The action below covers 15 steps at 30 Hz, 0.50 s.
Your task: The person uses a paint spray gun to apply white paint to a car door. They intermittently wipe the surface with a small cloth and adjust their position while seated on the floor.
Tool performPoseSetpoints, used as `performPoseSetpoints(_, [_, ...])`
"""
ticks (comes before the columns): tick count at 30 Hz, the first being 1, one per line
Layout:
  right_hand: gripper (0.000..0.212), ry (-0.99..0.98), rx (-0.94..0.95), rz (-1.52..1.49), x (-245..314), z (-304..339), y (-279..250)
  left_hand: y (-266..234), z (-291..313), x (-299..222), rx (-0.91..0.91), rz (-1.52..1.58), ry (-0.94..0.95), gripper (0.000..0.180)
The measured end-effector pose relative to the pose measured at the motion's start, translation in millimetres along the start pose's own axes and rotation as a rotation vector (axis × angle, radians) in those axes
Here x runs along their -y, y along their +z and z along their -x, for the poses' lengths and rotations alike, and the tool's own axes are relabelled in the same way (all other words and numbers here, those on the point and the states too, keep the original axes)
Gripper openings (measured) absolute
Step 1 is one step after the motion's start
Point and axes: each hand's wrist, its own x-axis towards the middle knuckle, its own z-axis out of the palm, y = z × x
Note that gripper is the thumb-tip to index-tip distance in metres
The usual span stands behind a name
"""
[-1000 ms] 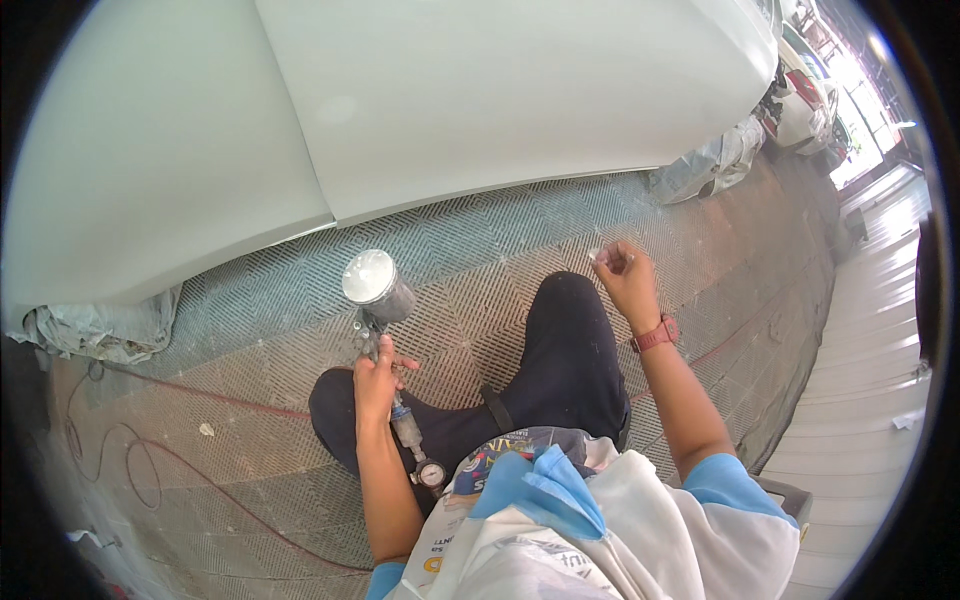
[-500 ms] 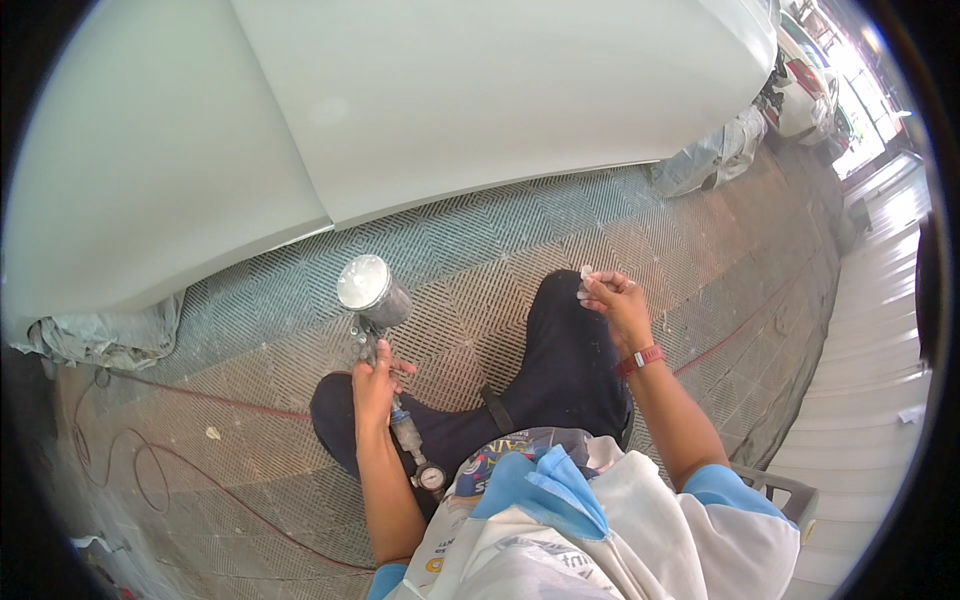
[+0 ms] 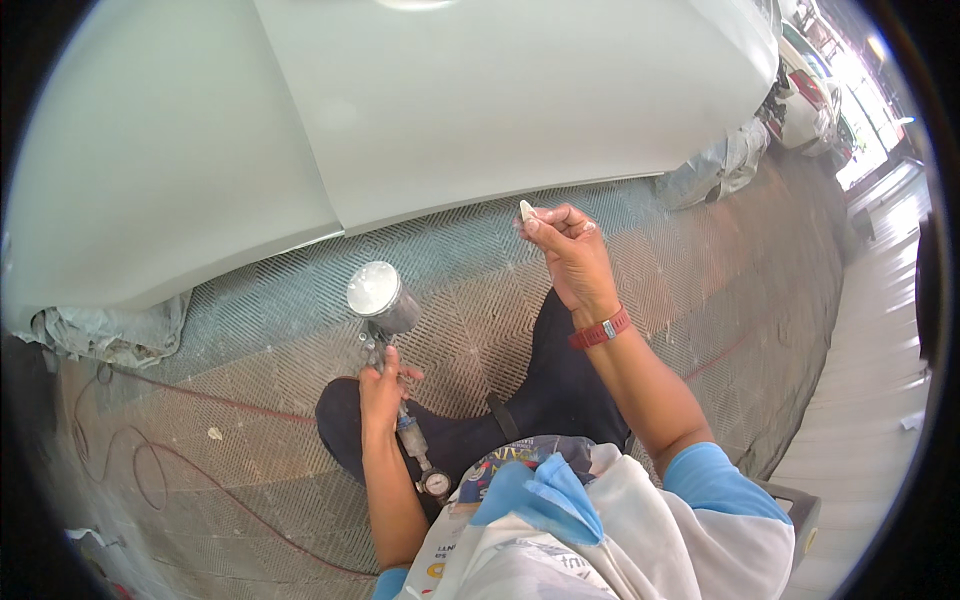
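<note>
My left hand point(image 3: 382, 398) is closed round the handle of a spray gun point(image 3: 378, 350), held above my left knee. The gun's round cup point(image 3: 385, 298) with a whitish lid points away from me, and a pressure gauge point(image 3: 435, 484) hangs at its lower end by my lap. Raised beyond my right knee, my right hand point(image 3: 568, 250) pinches a small whitish piece point(image 3: 526, 210) between thumb and fingertips; its exact kind is unclear. White smears mark the fingers. Ahead of both hands is a pale car body panel point(image 3: 480, 100), which neither hand touches.
Plastic-wrapped wheels point(image 3: 715, 168) stand under the car at right and left. A red air hose point(image 3: 220, 402) loops over the ribbed floor mat point(image 3: 460, 260) on my left. A white corrugated wall point(image 3: 860, 400) runs along the right. I sit on a grey crate point(image 3: 797, 510).
My right hand has risen from beside the right knee, forward and left toward the car panel, with the whitish piece in its fingers. The spray gun has shifted only slightly in view.
</note>
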Motion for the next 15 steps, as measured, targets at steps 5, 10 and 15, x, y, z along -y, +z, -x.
performPoseSetpoints(5, [0.015,-0.041,0.055,0.053,20.9,-15.3,37.0,0.3,0.4,-0.9,0.000,0.025,-0.021,0.047])
performPoseSetpoints(10, [0.015,-0.050,0.103,0.011,36.0,-31.1,74.5,-1.7,-0.3,-0.8,0.029,0.005,-0.037,0.045])
performPoseSetpoints(15, [0.011,-0.016,0.136,-0.032,46.2,-44.2,98.7,-2.7,2.1,-2.0,0.051,0.030,-0.008,0.053])
